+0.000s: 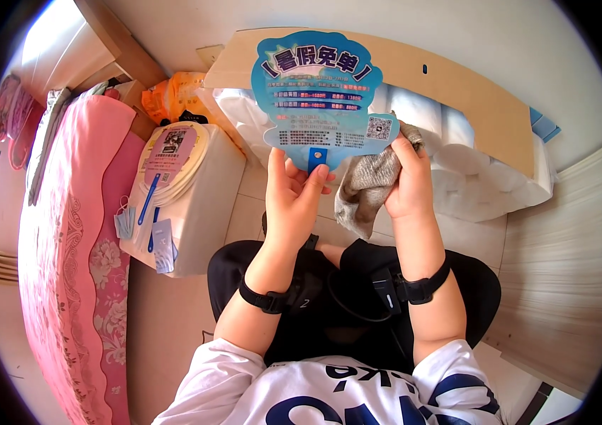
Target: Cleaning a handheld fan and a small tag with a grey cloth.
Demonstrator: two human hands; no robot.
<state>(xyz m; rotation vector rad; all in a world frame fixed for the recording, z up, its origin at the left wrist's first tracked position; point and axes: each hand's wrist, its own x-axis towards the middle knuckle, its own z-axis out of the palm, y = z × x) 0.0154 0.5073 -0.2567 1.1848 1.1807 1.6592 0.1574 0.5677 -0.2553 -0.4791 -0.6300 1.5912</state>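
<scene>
A blue, cloud-shaped hand fan [318,81] with printed text is held up in front of me. My left hand [294,195] is closed round its lower edge, by the short blue handle piece [318,159], with the thumb in front. In my right hand [411,180] is a crumpled grey cloth [368,185], dirty-looking and hanging down below the fan. The right fingers are close against the fan's lower right corner; part of them is hidden by the cloth, so I cannot tell how firmly they touch the fan.
At left, a white box-shaped stand [194,227] bears a pink round fan [171,150], several stacked round items, blue handles and a small packet [164,244]. A bed with pink covers [67,234] lies farther left. Ahead is a cardboard piece [499,127] over plastic-wrapped white rolls [457,184].
</scene>
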